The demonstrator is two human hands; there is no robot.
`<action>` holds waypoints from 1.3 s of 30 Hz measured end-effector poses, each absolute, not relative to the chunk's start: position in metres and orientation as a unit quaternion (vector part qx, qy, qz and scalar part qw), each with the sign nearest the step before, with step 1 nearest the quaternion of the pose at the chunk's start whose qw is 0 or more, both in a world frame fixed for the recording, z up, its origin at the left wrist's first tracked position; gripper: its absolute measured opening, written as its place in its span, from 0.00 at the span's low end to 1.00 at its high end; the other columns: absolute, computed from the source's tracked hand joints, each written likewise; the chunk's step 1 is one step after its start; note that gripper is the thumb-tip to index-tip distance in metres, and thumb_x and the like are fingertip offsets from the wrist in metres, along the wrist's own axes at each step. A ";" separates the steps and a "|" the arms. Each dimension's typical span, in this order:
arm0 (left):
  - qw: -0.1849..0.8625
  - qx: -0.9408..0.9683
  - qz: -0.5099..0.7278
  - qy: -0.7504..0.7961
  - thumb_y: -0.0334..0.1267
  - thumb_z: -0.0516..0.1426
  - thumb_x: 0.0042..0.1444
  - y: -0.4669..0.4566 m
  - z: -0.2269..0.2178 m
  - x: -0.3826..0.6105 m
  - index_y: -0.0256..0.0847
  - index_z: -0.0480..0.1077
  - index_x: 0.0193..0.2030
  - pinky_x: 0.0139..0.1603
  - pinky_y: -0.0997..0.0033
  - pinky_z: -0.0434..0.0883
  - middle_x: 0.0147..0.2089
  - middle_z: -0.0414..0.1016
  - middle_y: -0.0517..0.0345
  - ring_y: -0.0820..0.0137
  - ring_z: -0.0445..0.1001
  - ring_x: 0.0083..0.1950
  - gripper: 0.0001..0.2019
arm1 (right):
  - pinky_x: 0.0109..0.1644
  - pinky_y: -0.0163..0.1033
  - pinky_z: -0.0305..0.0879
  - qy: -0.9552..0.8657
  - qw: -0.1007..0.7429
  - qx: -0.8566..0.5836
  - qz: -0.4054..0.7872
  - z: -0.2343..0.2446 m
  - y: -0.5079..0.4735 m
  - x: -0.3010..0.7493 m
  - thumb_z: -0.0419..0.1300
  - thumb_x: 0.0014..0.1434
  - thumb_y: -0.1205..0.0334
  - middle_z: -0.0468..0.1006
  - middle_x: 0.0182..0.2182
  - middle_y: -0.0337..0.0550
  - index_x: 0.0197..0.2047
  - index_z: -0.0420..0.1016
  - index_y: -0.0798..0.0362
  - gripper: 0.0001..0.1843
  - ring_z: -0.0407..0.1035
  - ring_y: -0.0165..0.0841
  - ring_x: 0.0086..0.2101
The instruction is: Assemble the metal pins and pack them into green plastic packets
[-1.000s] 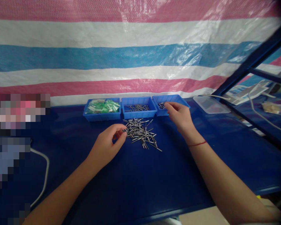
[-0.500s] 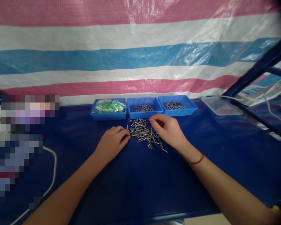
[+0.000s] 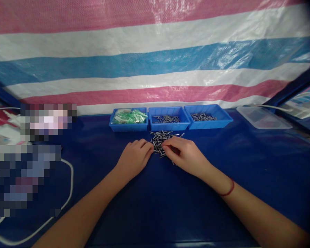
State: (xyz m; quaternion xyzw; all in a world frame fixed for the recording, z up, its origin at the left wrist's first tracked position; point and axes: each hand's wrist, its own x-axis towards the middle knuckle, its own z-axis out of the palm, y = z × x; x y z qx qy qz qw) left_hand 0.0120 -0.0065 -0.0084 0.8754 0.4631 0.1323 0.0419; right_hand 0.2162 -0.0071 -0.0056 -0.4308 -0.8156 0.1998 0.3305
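Observation:
A loose pile of thin metal pins that look like blind rivets (image 3: 158, 137) lies on the blue tabletop (image 3: 155, 206). My left hand (image 3: 135, 155) rests at the pile's left edge, its fingers closed together and the tips against the rivets. Over the right part of the pile, my right hand (image 3: 187, 155) has thumb and forefinger pinched low among the rivets. What either set of fingertips holds is too small to see. Behind the pile, a blue bin (image 3: 169, 126) and another blue bin (image 3: 223, 119) to its right both contain similar metal pins.
At the row's left end, a blue bin (image 3: 129, 128) holds green-and-clear plastic packets (image 3: 130, 116). A translucent plastic lid (image 3: 263, 119) lies at the back right. A white cable (image 3: 71, 179) curves across the left side. Striped sheeting (image 3: 144, 63) hangs behind the table.
My right hand has moved from the pile's back right edge toward me and left, into its middle. My left hand stays at the left edge. The camera view has turned slightly left.

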 end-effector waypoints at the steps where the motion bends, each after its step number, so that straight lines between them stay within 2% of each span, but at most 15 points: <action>1: 0.054 0.873 0.142 0.463 0.38 0.47 0.66 -0.007 -0.007 0.012 0.40 0.70 0.41 0.42 0.67 0.64 0.41 0.72 0.54 0.67 0.70 0.40 0.11 | 0.33 0.36 0.62 -0.820 0.322 -0.428 0.199 -0.006 -0.007 0.216 0.54 0.61 0.66 0.75 0.29 0.41 0.36 0.75 0.53 0.08 0.68 0.30 0.28; 7: 0.192 0.838 0.253 0.443 0.36 0.49 0.64 -0.012 0.000 0.016 0.39 0.69 0.39 0.42 0.71 0.67 0.39 0.73 0.55 0.69 0.72 0.40 0.08 | 0.35 0.36 0.63 -0.839 0.288 -0.418 0.196 -0.008 -0.009 0.216 0.56 0.60 0.64 0.74 0.31 0.42 0.41 0.76 0.52 0.08 0.68 0.31 0.29; 13: 0.238 0.802 0.322 0.444 0.37 0.53 0.61 -0.018 0.003 0.022 0.40 0.71 0.38 0.41 0.71 0.69 0.35 0.73 0.57 0.71 0.72 0.37 0.07 | 0.34 0.35 0.61 -0.856 0.307 -0.364 0.201 -0.003 -0.012 0.212 0.57 0.59 0.66 0.71 0.26 0.40 0.33 0.74 0.52 0.06 0.66 0.31 0.30; 18: 0.311 0.741 0.360 0.473 0.39 0.57 0.58 -0.019 0.000 0.024 0.40 0.70 0.43 0.40 0.72 0.71 0.37 0.75 0.59 0.71 0.74 0.36 0.08 | 0.34 0.36 0.60 -0.843 0.337 -0.355 0.225 -0.003 -0.015 0.209 0.55 0.61 0.65 0.69 0.25 0.40 0.26 0.68 0.53 0.12 0.64 0.30 0.29; 21: 0.348 0.721 0.366 0.474 0.41 0.58 0.57 -0.018 -0.002 0.023 0.40 0.70 0.41 0.39 0.72 0.71 0.37 0.75 0.59 0.71 0.74 0.36 0.09 | 0.35 0.37 0.60 -0.836 0.344 -0.358 0.232 -0.002 -0.015 0.207 0.54 0.62 0.65 0.69 0.25 0.40 0.25 0.68 0.53 0.12 0.64 0.30 0.29; 30: 0.349 0.722 0.372 0.467 0.41 0.58 0.57 -0.017 -0.001 0.022 0.40 0.71 0.38 0.39 0.72 0.70 0.35 0.75 0.59 0.71 0.73 0.35 0.07 | 0.35 0.36 0.59 -0.827 0.354 -0.361 0.245 0.003 -0.016 0.206 0.54 0.63 0.64 0.70 0.25 0.40 0.26 0.68 0.53 0.13 0.65 0.30 0.28; 39: 0.324 0.736 0.408 0.432 0.36 0.58 0.56 -0.015 0.002 0.023 0.39 0.71 0.35 0.36 0.74 0.69 0.35 0.73 0.58 0.73 0.71 0.34 0.04 | 0.35 0.35 0.62 -0.816 0.389 -0.358 0.233 -0.002 -0.014 0.208 0.58 0.60 0.66 0.72 0.26 0.40 0.31 0.73 0.53 0.05 0.66 0.29 0.29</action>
